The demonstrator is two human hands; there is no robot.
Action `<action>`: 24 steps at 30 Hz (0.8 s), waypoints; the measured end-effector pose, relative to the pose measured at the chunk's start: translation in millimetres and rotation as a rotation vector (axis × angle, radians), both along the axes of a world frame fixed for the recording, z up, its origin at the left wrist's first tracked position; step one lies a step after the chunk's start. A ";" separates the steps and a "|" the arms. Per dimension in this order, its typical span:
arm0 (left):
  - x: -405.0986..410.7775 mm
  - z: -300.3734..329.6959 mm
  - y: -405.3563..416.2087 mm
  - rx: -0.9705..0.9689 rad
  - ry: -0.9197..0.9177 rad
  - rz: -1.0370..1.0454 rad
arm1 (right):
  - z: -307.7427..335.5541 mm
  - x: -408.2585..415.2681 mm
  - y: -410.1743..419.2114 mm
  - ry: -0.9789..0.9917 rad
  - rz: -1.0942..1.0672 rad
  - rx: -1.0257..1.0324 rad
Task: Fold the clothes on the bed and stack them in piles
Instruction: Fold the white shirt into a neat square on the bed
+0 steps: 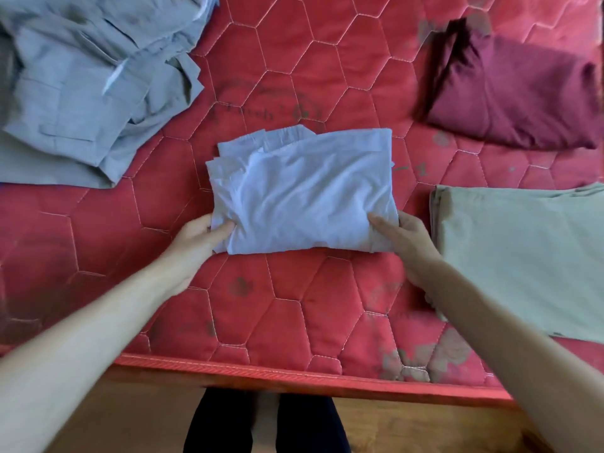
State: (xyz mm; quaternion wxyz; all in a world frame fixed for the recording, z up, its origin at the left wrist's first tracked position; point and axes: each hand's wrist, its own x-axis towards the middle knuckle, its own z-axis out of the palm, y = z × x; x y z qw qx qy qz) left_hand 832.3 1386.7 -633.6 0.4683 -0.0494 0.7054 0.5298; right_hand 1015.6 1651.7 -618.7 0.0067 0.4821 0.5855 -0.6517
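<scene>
A folded white garment (302, 188) lies in the middle of the red quilted mattress (294, 76). My left hand (199, 238) grips its near left corner, thumb on top and fingers tucked under the cloth. My right hand (403, 237) grips the near right corner the same way. A folded beige garment (523, 253) lies flat at the right. A folded maroon garment (513, 89) sits at the far right. A loose heap of grey clothes (88, 83) covers the far left.
The mattress's near edge (294, 374) runs across the lower part of the view, with a wooden bed frame (137, 407) below it. My dark-trousered legs (268, 423) stand against the frame.
</scene>
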 end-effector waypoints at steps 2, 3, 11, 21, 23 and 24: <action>5.2 3.5 4.6 0.006 -0.012 0.124 | -5.0 -3.2 -3.1 -0.008 -0.064 0.141; 8.0 3.4 6.9 0.014 0.006 0.155 | -3.3 -5.7 -5.4 -0.006 -0.085 0.194; 15.5 8.8 18.5 -0.175 0.408 0.142 | 7.7 -17.7 1.1 0.078 -0.055 0.346; -28.6 17.6 47.5 -0.003 0.551 0.282 | 13.5 -53.7 24.7 0.251 -0.065 0.355; -38.9 7.4 52.4 -0.076 0.531 0.271 | 5.8 -67.2 28.4 0.208 -0.054 0.393; -42.0 1.1 55.1 -0.128 0.509 0.254 | -0.5 -74.1 30.1 0.158 -0.041 0.428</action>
